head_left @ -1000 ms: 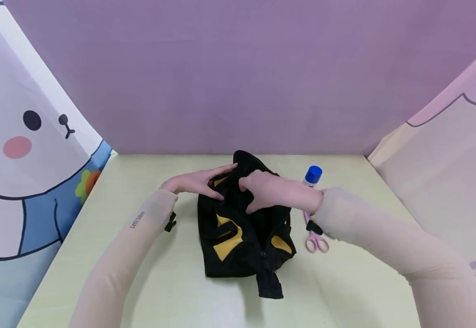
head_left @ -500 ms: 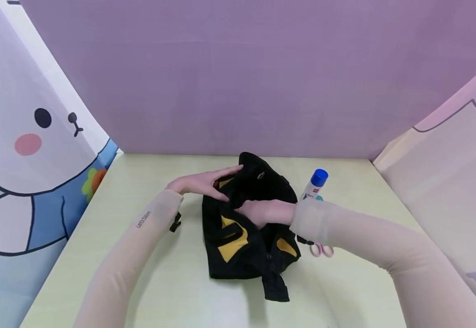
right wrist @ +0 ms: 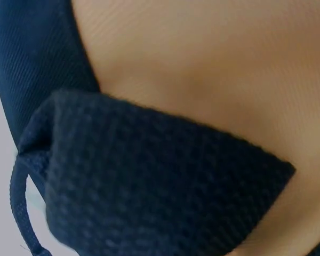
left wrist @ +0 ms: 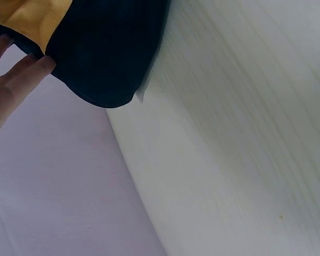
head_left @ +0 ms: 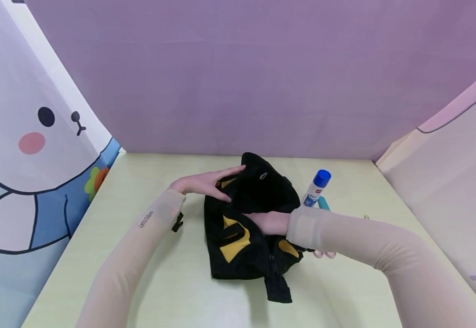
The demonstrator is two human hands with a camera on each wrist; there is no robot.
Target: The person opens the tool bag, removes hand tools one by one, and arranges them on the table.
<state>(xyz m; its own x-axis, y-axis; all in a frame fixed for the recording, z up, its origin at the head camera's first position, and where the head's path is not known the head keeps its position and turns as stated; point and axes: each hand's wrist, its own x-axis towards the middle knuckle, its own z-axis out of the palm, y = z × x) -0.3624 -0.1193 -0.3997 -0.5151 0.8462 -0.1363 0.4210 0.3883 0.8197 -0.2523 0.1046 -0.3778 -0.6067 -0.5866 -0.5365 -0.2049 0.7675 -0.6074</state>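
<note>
A black-and-yellow zip bag (head_left: pixel 242 269) stands unzipped on the table, its dark mouth facing up. My left hand (head_left: pixel 205 183) holds the left rim, thumb at the opening and fingers further back. In the left wrist view its fingers (left wrist: pixel 29 74) lie against the bag's outside, beside a yellow patch. My right hand (head_left: pixel 272 222) reaches into the mouth; its fingers are hidden inside, so I cannot tell what they hold. The right wrist view is filled by the bag's yellow fabric (right wrist: pixel 202 64) and a dark woven piece (right wrist: pixel 144 176).
Right of the bag lies a white glue stick (head_left: pixel 317 187) with a blue cap. Close to it is a teal object (head_left: pixel 324 203), partly behind the right sleeve. Pink scissors handles (head_left: pixel 325 254) show below that sleeve. A purple backdrop (head_left: pixel 238 77) rises behind the table.
My right hand has gone from above the bag's mouth down into it, the fingers passing out of sight. My left hand stays at the rim. The head view has shifted slightly.
</note>
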